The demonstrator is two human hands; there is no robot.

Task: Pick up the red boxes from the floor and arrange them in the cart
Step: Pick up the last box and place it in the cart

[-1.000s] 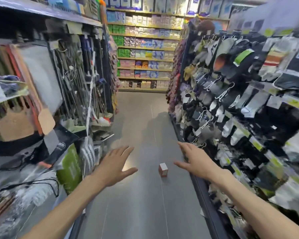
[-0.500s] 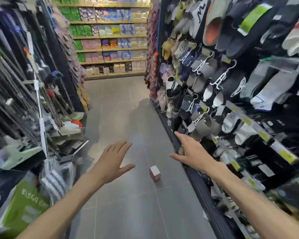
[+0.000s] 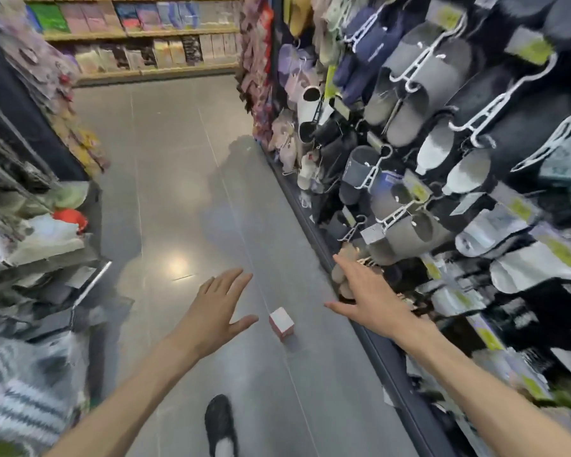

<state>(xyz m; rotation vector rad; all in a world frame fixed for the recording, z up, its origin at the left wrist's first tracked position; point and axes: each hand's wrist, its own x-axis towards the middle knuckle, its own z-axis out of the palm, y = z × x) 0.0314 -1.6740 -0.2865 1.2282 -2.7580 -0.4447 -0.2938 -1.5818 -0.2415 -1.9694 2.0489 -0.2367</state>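
Between both hands, the red box now looks nearer.

Red box w/ white top sits on the grey tile floor in a shop aisle, in the gap between both hands and touching neither; it lies near the dark base rail of the right rack. Left hand and right hand are both stretched fwd, palms down, fingers straight and spread, holding nothing. Slippers on white hangers fill the right rack, blurred goods fill the left rack, far shelves carry packaged items, and a dark shoe shows at the near edge.
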